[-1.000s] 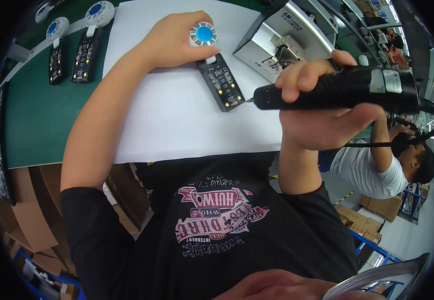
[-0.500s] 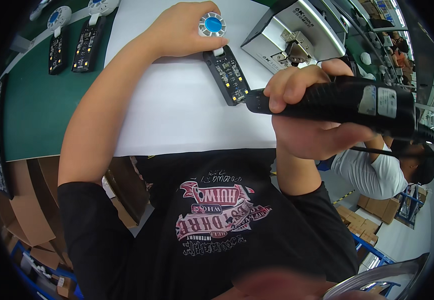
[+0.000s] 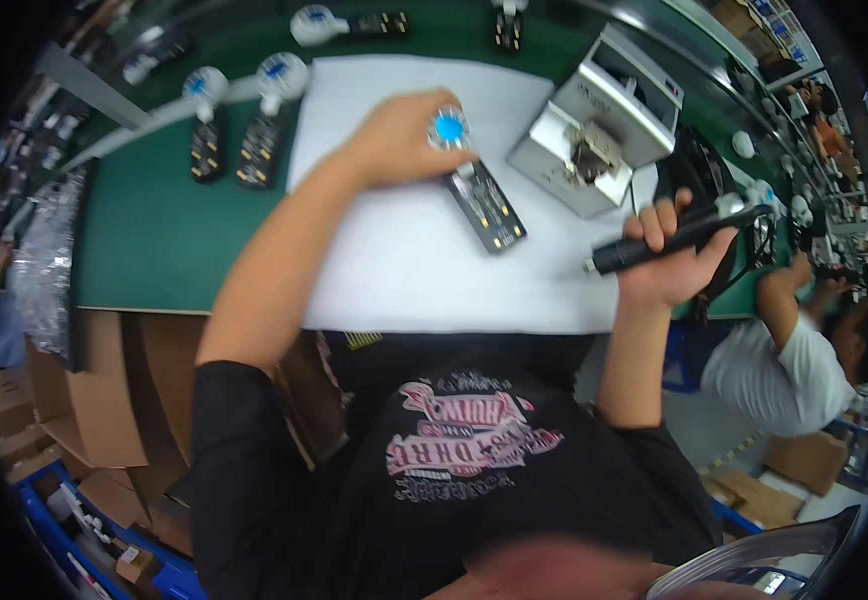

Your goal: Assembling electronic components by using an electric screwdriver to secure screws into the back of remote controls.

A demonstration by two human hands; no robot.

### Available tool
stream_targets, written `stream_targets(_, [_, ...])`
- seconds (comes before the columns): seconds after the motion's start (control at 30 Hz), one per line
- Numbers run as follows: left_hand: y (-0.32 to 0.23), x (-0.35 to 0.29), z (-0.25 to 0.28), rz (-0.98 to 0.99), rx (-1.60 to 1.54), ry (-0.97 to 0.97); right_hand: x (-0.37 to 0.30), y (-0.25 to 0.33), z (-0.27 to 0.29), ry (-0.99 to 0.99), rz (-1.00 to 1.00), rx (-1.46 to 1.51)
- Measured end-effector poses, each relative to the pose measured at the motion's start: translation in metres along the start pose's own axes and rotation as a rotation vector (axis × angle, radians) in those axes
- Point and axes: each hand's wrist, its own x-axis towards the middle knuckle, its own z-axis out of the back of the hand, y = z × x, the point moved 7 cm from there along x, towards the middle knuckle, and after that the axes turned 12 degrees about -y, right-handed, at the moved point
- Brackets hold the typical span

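My left hand is closed around the round white head of a device; its blue centre shows between thumb and fingers. From that head a black casing with an exposed circuit board slants toward me over a white sheet. To the right, my right hand grips a black electric screwdriver, tip pointing left. That tip hangs near the sheet's right side, apart from the circuit board. Beyond the screwdriver stands a silver screw feeder with a metal mechanism in front.
Two similar devices lie on the green mat at left; another lies at the back. Clear plastic wrap lines the left edge. Cardboard boxes stand below. A person in a white shirt is at right.
The screwdriver has moved right, away from the circuit board's near end. My left hand keeps its hold on the round head. The whole view has shifted, showing more of the table's back.
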Motion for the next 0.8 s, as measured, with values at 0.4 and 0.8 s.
stream_targets(0.4, [0.072, 0.131, 0.113, 0.246, 0.525, -0.350, -0.036, 0.000, 0.072, -0.356, -0.111, 0.107])
stream_targets(0.8, [0.108, 0.189, -0.002, 0.558, 0.521, -0.138, -0.038, -0.009, 0.092, -0.359, -0.222, 0.193])
